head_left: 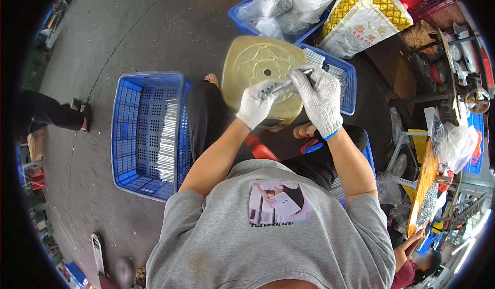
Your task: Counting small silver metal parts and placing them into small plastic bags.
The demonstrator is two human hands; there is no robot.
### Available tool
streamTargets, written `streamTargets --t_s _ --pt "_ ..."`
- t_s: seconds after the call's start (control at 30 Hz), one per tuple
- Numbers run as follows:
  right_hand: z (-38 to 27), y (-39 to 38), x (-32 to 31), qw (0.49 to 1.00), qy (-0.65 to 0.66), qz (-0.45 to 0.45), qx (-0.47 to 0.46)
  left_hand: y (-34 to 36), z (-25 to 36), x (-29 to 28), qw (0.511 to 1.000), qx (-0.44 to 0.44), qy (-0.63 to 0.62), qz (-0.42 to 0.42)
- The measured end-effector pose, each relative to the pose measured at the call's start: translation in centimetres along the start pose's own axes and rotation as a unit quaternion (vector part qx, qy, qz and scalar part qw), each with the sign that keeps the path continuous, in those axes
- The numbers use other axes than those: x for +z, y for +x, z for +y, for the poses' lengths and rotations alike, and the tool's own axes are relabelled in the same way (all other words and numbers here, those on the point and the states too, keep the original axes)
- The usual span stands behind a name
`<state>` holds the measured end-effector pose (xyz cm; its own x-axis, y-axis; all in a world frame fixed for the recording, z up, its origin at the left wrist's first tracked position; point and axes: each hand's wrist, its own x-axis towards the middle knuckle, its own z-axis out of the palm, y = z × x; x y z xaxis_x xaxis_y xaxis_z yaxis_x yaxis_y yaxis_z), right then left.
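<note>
Both my hands wear white knit gloves and meet above a round-cornered yellow plastic stool (245, 57). My left hand (253, 105) is closed around a slim silver metal rod (281, 87), and several small dark pieces (267, 90) show at its fingers. My right hand (322, 96), in a blue-edged glove, closes at the rod's other end. A short dark metal piece (309, 71) pokes out between its thumb and fingers; whether it belongs to the rod I cannot tell.
Left of my legs stands a blue crate (124, 134) with silver rods (168, 139) along one side. Another blue crate (350, 85) holds rods beyond my right hand. Plastic bags (273, 11) fill a crate ahead. At right, a person (412, 263) sits by a wooden board (425, 178).
</note>
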<state>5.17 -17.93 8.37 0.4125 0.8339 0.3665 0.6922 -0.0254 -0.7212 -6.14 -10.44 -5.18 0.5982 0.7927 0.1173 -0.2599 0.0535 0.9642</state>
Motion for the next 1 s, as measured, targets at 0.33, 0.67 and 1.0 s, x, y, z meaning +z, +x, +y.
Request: streamTargets --t_s 0.33,0.67,1.0 --pt "-1.8 0.1 -0.2 0.986 -0.061 -0.078 -0.133 0.1 -1.1 -1.3 0.988 0.046 0.146 -0.029" --pt "-2.2 0.4 -0.5 0.997 -0.024 -0.003 -0.076 -0.1 0.5 -0.3 1.000 0.008 0.021 -0.019" --pt "-0.3 0.8 -0.1 0.999 0.012 -0.034 0.020 -0.1 0.4 -0.3 0.998 0.000 0.062 -0.015"
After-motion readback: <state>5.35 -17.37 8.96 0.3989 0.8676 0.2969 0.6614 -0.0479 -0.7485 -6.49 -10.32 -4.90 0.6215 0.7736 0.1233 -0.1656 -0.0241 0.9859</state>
